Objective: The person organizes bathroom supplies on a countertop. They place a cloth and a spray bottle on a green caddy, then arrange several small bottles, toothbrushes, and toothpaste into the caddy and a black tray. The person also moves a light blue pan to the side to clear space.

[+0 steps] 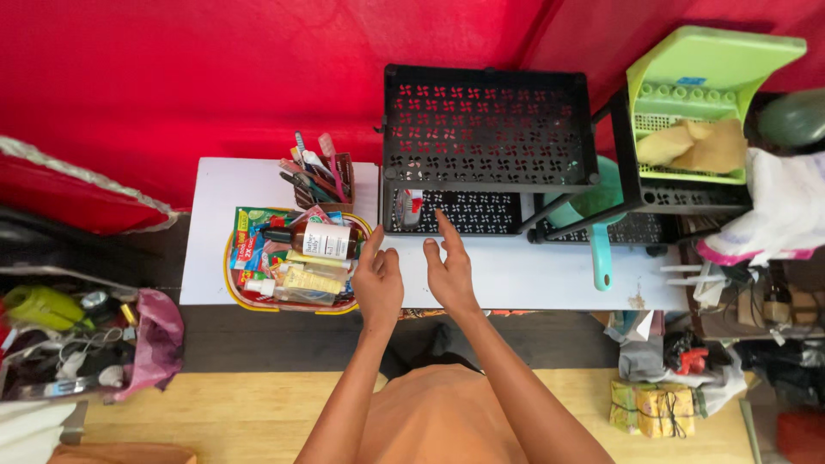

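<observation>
While both hands are hovering over the white tabletop (516, 275), the head view is showing the person standing between a filled basket and a black shelf rack. The left hand (379, 283) is hanging just beside the rim of the red and yellow basket (230, 283), fingers spread and holding nothing; that basket is carrying bottles, tubes and packets, with a brown bottle with a white label (314, 239) lying across the top. The right hand (449, 268) is also empty and loosely spread, its forefinger stretching toward the lower tier of the black perforated rack (487, 129), where a small white and red tube (411, 206) is lying at the left end. Judging from this, the person is reaching between basket and rack with nothing yet grasped; a further move would call for closing the fingers on one item. A holder of combs and brushes (316, 176) is standing behind the basket, and a green plastic stool (696, 94) is sitting on a second rack at right.
</observation>
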